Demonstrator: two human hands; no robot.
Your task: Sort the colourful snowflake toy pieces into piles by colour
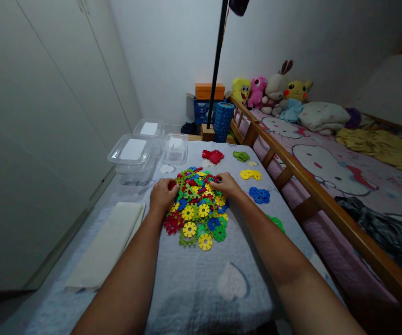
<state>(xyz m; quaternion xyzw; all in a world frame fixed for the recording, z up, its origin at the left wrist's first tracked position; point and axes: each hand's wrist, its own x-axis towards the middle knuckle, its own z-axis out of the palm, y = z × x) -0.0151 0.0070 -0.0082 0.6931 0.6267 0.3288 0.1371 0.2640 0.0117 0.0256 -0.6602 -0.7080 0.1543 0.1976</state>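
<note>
Partly hidden, green discs (276,223) lie behind the right forearm (274,251).

Hands (164,194) flanking a multicoloured pile of notched pieces (197,204), single-colour clusters (259,195) right, clear containers (132,151) left

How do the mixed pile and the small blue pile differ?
Colour: the mixed pile combines red, yellow, green and blue pieces; the blue pile is all blue.
Size: the mixed pile spreads much wider than the blue pile.
Position: the mixed pile lies between the two hands; the blue pile sits apart, to their right.
Shared: both lie on the cloth.
</note>
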